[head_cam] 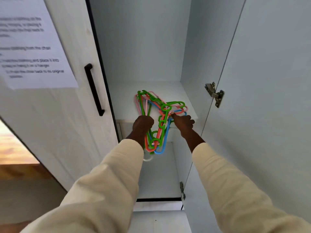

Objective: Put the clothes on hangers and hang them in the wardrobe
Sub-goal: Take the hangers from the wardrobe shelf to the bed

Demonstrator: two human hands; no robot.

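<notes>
A bundle of several plastic hangers, green, pink, red and blue, lies partly on a white shelf inside the open wardrobe and sticks out over its front edge. My left hand grips the bundle's left side with curled fingers. My right hand pinches the hangers near their hooks on the right. Both arms wear cream sleeves. No clothes are in view.
The closed left wardrobe door carries a black handle and a taped paper sheet. The right door stands open on metal hinges. Below the shelf is a lower compartment.
</notes>
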